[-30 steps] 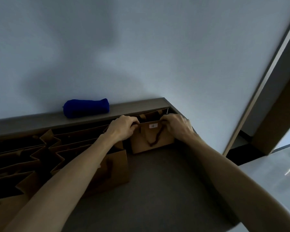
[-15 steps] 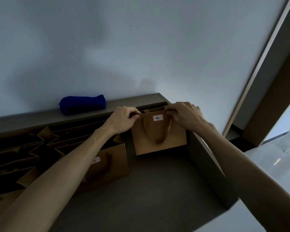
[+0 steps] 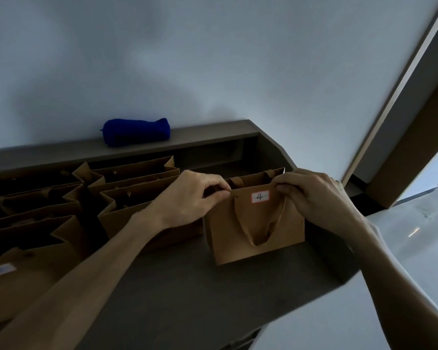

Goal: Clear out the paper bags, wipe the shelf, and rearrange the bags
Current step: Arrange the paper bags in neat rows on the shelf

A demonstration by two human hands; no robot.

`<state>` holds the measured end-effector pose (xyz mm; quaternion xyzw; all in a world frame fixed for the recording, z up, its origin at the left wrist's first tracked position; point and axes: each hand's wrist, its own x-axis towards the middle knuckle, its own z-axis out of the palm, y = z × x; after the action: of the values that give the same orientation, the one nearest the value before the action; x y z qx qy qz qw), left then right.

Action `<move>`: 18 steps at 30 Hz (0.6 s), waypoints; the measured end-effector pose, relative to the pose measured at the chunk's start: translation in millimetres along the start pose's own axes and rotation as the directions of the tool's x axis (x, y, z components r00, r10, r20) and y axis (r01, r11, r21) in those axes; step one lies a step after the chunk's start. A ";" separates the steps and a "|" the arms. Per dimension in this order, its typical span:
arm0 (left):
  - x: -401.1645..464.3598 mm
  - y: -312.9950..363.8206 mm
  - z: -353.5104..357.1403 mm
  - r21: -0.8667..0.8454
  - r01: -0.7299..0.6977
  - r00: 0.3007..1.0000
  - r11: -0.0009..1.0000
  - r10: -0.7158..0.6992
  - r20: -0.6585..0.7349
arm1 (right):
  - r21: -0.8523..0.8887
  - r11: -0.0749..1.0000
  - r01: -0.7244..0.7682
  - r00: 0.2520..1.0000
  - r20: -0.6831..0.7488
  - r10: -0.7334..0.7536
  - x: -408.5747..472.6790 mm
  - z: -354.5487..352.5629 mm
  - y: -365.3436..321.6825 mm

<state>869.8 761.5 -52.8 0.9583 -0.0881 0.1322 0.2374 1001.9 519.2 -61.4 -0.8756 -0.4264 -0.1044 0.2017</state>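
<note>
- We see the left hand (image 3: 195, 195) and the right hand (image 3: 311, 195) each pinching a top corner of a small brown paper bag with a white "4" label (image 3: 256, 233).
- That bag stands upright on the grey shelf surface (image 3: 187, 286), right of the other open brown paper bags (image 3: 127, 198).
- We note a rolled blue cloth (image 3: 136, 132) on the back ledge (image 3: 208, 133), against the wall.

Pale wall (image 3: 213, 59), brown door frame (image 3: 415, 137) at right
</note>
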 end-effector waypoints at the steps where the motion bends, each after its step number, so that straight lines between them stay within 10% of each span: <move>1: -9.3 -0.2 -0.7 -0.013 0.014 1.000 1.000 -0.014 0.004 | 0.006 1.000 0.019 1.000 0.008 -0.019 -3.2 2.9 -3.8; 18: -156.8 -41.4 -37.8 0.219 0.355 0.927 0.909 -0.312 -0.208 | 0.160 0.905 0.394 0.911 -0.196 -0.362 4.9 104.7 -120.0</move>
<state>722.6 832.4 -84.8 0.9670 0.1151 0.1801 0.1389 911.4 635.6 -121.8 -0.7404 -0.5788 -0.1697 0.2966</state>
